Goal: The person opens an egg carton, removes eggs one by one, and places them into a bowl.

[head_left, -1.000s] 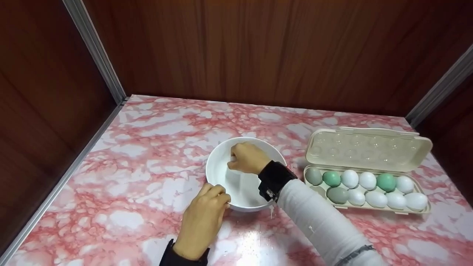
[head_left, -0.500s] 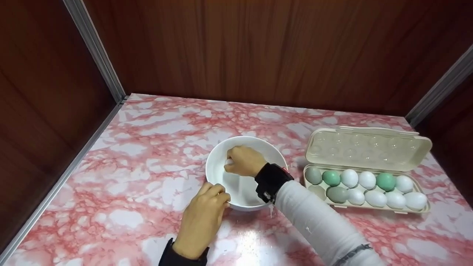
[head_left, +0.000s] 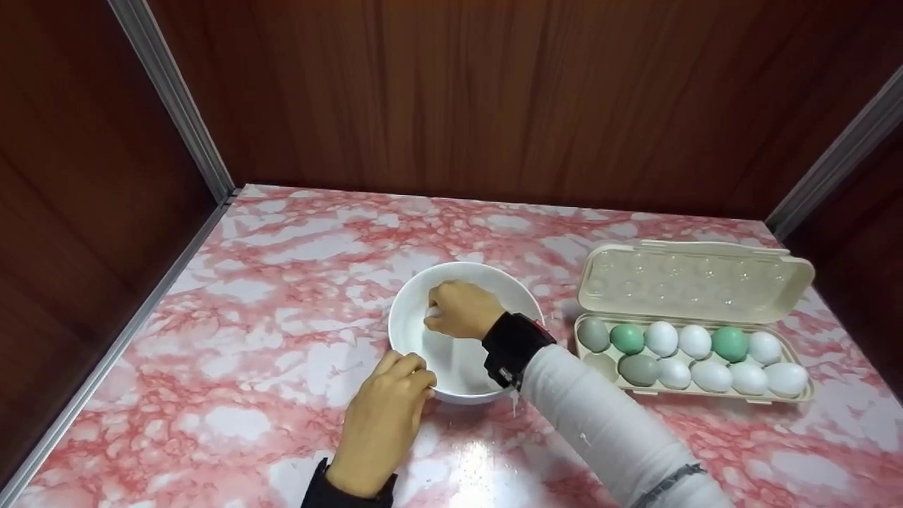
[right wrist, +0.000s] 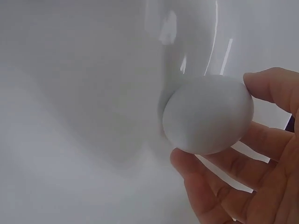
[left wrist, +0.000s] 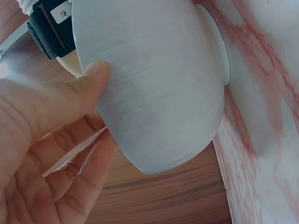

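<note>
Compared with a second ago, the right hand (head_left: 465, 309), with a white egg (right wrist: 208, 114) gripped in it, is shifted slightly left inside the bowl (head_left: 405, 326). The bowl's rim is pinched by the left hand (head_left: 384, 416). Probably light and fragile, the egg is best held gently round its middle. Its long axis is laid roughly across the right wrist view; the narrower end cannot be told.

Right fingers (right wrist: 201, 193) gripping white egg (right wrist: 208, 114), close against glossy white bowl (right wrist: 79, 116), streaked with bright reflections.
</note>
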Demonstrator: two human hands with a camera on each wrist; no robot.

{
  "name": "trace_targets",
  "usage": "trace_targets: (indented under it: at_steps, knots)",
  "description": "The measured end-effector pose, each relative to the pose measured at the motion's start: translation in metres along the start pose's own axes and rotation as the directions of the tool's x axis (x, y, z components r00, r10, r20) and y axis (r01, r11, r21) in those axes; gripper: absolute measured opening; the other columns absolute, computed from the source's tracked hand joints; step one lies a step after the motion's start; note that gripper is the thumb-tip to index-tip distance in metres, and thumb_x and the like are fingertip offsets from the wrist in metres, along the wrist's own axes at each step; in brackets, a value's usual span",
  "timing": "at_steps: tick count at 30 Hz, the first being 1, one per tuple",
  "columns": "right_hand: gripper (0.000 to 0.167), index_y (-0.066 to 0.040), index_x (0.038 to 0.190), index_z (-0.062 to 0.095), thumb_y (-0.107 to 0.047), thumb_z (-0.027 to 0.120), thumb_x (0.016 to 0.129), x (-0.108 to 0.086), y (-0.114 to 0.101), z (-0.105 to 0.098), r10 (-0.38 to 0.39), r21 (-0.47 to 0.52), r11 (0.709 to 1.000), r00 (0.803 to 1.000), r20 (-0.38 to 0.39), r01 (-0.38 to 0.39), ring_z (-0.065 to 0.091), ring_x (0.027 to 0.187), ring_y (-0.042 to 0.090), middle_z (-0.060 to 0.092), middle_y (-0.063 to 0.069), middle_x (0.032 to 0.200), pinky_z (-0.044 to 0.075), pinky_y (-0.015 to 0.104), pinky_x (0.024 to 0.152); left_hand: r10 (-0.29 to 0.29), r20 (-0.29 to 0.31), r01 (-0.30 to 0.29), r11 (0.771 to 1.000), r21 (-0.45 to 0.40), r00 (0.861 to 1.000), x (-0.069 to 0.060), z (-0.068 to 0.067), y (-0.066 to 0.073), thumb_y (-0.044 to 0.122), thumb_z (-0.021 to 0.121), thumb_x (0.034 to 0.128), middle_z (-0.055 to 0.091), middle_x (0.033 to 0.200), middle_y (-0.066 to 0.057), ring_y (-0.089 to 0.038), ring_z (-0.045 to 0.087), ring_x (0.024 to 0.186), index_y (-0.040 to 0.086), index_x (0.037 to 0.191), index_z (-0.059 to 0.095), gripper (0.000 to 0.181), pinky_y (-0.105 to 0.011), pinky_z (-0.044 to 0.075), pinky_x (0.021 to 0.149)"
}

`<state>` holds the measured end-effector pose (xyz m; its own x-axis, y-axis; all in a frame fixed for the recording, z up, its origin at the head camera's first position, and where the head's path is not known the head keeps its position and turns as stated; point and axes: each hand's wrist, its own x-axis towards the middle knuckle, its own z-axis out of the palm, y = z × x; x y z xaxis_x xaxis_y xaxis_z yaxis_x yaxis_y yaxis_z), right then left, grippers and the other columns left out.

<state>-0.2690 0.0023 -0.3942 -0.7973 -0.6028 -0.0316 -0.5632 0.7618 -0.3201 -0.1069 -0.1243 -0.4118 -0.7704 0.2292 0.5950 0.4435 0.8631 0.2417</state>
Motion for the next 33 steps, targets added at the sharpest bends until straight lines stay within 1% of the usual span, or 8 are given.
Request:
trace_targets:
  at_steps: [7,11,15,18,21,24,28,33]
  knots:
    - [0.028,-0.002,0.107,0.069,-0.025,0.068,0.091,-0.005,-0.002,-0.009,0.019,-0.022,1.0,1.0,0.014,-0.019,0.058,0.079,0.019,0.07,0.01,0.095,0.056,0.038,0.076,0.005,-0.01,-0.006,1.0,-0.019,1.0,-0.001,0.0,0.0,0.01,0.084,0.0706,0.065,0.086,0.004,-0.013,0.057,0.084,0.011,0.08,0.074,0.014,-0.023,0.057,0.076]
    - [0.032,0.001,0.113,0.068,-0.025,0.068,0.093,-0.007,-0.004,-0.015,0.006,-0.016,1.0,1.0,0.003,-0.006,0.057,0.078,0.018,0.07,0.012,0.096,0.056,0.036,0.077,-0.003,-0.002,0.003,1.0,-0.021,1.0,-0.002,-0.001,-0.001,0.011,0.083,0.0727,0.066,0.087,0.004,-0.013,0.057,0.085,0.011,0.082,0.074,0.013,-0.024,0.057,0.077]
    - [0.033,0.001,0.115,0.068,-0.024,0.067,0.094,-0.009,-0.005,-0.025,-0.008,-0.016,1.0,1.0,-0.007,0.008,0.057,0.079,0.018,0.071,0.013,0.104,0.055,0.035,0.08,-0.01,0.009,0.011,1.0,-0.025,1.0,-0.002,-0.001,0.0,0.012,0.082,0.0748,0.068,0.089,0.003,-0.013,0.058,0.086,0.011,0.084,0.075,0.011,-0.025,0.057,0.078]
    - [0.034,0.0,0.118,0.068,-0.024,0.066,0.094,-0.012,-0.006,-0.034,-0.004,-0.015,1.0,1.0,-0.019,0.004,0.062,0.088,0.021,0.071,0.013,0.114,0.056,0.037,0.084,-0.018,0.017,0.018,0.999,-0.027,1.0,-0.002,-0.001,0.0,0.012,0.082,0.0754,0.069,0.091,0.003,-0.013,0.059,0.087,0.01,0.085,0.076,0.011,-0.025,0.058,0.079]
    - [0.034,-0.001,0.119,0.068,-0.024,0.065,0.094,-0.016,-0.007,-0.043,0.005,-0.003,1.0,0.998,-0.056,-0.005,0.067,0.097,0.025,0.071,0.014,0.118,0.057,0.04,0.086,-0.023,0.017,0.023,0.999,-0.03,1.0,-0.002,-0.002,0.001,0.011,0.082,0.0751,0.07,0.092,0.003,-0.013,0.059,0.087,0.01,0.085,0.076,0.011,-0.025,0.058,0.08]
    - [0.032,0.0,0.117,0.069,-0.023,0.066,0.093,-0.021,-0.006,-0.052,0.005,0.021,1.0,0.995,-0.101,-0.003,0.067,0.098,0.027,0.07,0.016,0.117,0.058,0.042,0.084,-0.025,0.014,0.026,0.999,-0.035,1.0,-0.001,-0.002,0.001,0.01,0.082,0.0747,0.07,0.092,0.003,-0.013,0.058,0.087,0.01,0.084,0.075,0.011,-0.025,0.058,0.08]
    - [0.024,-0.002,0.105,0.071,-0.022,0.066,0.093,-0.029,0.0,-0.063,0.004,0.007,1.0,0.989,-0.149,-0.003,0.066,0.088,0.026,0.072,0.014,0.108,0.058,0.041,0.075,-0.024,0.014,0.024,0.999,-0.04,1.0,-0.001,-0.002,0.002,0.01,0.083,0.0737,0.07,0.091,0.003,-0.013,0.059,0.087,0.009,0.082,0.075,0.012,-0.025,0.058,0.08]
    - [0.017,-0.007,0.089,0.07,-0.023,0.065,0.093,-0.038,0.012,-0.074,0.038,-0.032,0.998,0.983,-0.178,-0.044,0.063,0.074,0.022,0.071,0.01,0.094,0.053,0.035,0.061,-0.014,0.003,0.014,0.999,-0.029,1.0,-0.001,-0.002,0.002,0.008,0.083,0.0731,0.069,0.09,0.003,-0.013,0.058,0.086,0.009,0.08,0.074,0.012,-0.024,0.059,0.078]
